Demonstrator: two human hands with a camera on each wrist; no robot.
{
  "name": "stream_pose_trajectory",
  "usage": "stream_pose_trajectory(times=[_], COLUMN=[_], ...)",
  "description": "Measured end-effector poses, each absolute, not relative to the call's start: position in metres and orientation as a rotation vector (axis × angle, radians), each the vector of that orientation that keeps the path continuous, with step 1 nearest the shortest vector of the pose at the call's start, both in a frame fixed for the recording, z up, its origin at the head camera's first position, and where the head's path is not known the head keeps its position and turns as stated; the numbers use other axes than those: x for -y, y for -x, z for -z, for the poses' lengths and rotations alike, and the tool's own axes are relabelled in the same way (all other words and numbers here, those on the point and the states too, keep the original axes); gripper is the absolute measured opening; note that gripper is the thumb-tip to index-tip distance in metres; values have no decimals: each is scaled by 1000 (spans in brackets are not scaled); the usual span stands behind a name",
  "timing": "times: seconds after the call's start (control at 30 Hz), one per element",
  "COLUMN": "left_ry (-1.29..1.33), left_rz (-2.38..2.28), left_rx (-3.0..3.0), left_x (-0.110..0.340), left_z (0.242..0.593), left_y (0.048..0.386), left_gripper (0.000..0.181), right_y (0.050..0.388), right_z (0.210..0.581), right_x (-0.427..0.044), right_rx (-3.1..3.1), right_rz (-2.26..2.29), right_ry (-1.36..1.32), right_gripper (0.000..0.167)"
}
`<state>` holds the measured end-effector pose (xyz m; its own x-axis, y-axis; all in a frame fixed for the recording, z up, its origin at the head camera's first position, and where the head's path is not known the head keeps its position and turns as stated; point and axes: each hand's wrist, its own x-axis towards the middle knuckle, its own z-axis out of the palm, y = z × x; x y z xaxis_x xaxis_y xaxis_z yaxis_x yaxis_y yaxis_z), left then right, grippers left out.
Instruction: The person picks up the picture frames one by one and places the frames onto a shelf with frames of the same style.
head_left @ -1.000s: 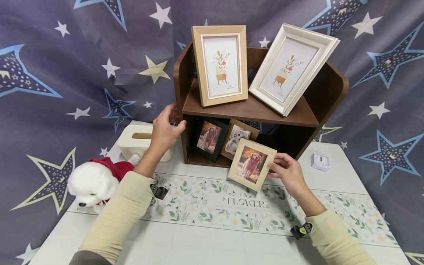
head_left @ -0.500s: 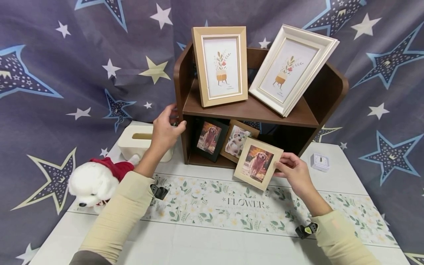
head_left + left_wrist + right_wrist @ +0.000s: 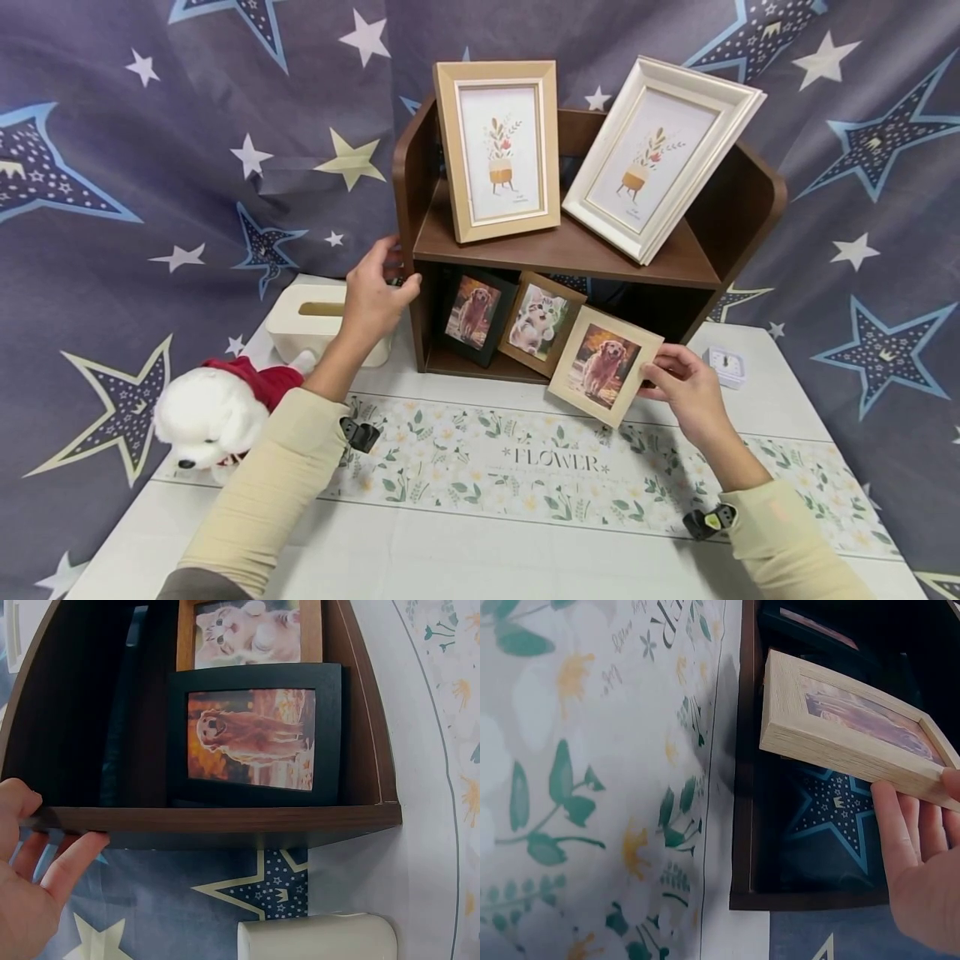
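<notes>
My right hand (image 3: pixel 692 393) pinches the right edge of a pale wooden picture frame (image 3: pixel 558 354) with a dog photo. The frame is tilted in front of the lower compartment of a dark brown shelf (image 3: pixel 555 248). In the right wrist view, my fingers lie along the edge of the pale frame (image 3: pixel 832 754). My left hand (image 3: pixel 378 290) grips the front edge of the shelf's left side panel, thumb and fingers on opposite faces. Inside the lower compartment lean a black picture frame (image 3: pixel 328 735) with a dog photo and a brown picture frame (image 3: pixel 551 358) with a cat photo.
On the top shelf stand a tan picture frame (image 3: pixel 450 150) and a tilted white picture frame (image 3: pixel 600 150). Left are a cream tissue box (image 3: pixel 300 337) and a plush dog (image 3: pixel 206 417). A small white clock (image 3: pixel 726 367) sits right. A floral runner (image 3: pixel 480 467) crosses the table.
My right hand has carried the pale wooden frame to the right and slightly up, uncovering more of the brown frame. My left hand has stayed on the side panel.
</notes>
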<state>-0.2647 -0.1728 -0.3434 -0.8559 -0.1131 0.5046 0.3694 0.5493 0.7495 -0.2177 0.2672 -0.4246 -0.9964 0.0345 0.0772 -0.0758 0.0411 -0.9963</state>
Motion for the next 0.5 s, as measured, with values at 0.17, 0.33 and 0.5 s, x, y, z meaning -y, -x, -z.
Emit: stream_pose_trajectory(times=[0.17,0.33,0.5], left_ry=[201,196,192], left_rz=[1270,1270,1266], left_rx=[2283,2285,2288], left_x=[173,173,173], left_z=[344,344,344], left_y=[265,265,265], left_gripper=[57,57,58], right_y=[219,219,220], right_z=[424,424,424], right_x=[-273,-276,-276], right_rx=[2169,2182,2180], right_rz=[-2135,-2099,-2081], right_ry=[-15,39,88], right_gripper=[20,21,22])
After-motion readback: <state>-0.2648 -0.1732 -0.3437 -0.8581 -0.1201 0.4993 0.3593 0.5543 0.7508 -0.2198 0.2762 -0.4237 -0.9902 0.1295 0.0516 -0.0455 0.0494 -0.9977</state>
